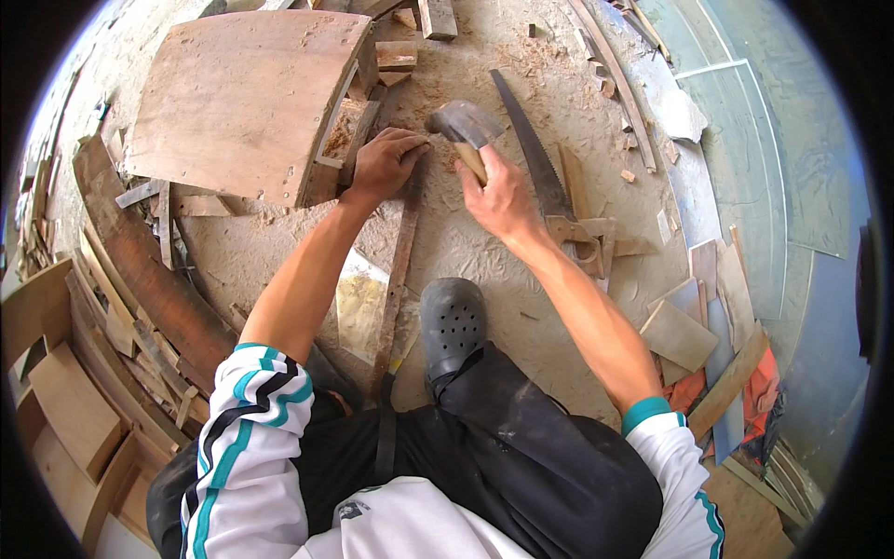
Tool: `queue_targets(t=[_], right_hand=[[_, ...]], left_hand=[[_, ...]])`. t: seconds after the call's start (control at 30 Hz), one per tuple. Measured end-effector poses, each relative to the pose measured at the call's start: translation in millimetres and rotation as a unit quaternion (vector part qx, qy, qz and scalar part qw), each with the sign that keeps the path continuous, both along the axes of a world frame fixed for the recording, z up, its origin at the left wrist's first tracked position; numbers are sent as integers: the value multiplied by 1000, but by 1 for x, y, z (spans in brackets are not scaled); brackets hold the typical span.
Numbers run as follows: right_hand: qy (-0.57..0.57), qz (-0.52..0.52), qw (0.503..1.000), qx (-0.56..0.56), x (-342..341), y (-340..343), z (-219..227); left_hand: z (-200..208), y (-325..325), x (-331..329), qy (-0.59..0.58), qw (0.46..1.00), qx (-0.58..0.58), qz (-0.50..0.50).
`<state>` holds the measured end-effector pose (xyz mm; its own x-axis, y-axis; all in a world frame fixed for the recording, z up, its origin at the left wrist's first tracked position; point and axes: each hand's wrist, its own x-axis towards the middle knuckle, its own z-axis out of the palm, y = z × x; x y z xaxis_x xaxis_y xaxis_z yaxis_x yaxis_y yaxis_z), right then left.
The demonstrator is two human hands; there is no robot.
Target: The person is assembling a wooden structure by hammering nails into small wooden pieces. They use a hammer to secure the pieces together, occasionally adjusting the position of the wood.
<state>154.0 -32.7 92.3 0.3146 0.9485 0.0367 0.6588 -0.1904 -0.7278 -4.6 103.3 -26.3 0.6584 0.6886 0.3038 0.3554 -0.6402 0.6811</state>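
Note:
My right hand (503, 197) is wrapped round the wooden handle of a hammer (467, 123). The metal head is raised just right of my left fingertips. My left hand (384, 166) is closed, with thumb and fingers pinched together over the far end of a long narrow wood strip (399, 265). Whatever lies between those fingertips is too small to make out. The strip stretches back toward me between my legs. Left of my left hand stands a curved wooden panel piece (247, 98) with a frame beneath it.
A handsaw (535, 144) lies right of the hammer, its wooden handle toward me. Scrap wood (678, 335) is heaped at the right, near glass sheets (736, 168). Curved boards (140, 252) and offcuts crowd the left. My grey clog (453, 321) rests on the dusty floor.

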Motion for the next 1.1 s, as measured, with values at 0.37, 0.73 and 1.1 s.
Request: queue_targets(t=[0.37,0.73,1.1], right_hand=[[39,-20,991,-127,-3,5,1],[-10,-12,1000,-6,-6,3,-9],[15,-6,989,-149,-5,1,-1]], left_hand=[[-4,-7,1,-41,999,1,25],[-5,-8,0,-49,998,7,28],[-4,-9,0,-43,999,-15,24]])
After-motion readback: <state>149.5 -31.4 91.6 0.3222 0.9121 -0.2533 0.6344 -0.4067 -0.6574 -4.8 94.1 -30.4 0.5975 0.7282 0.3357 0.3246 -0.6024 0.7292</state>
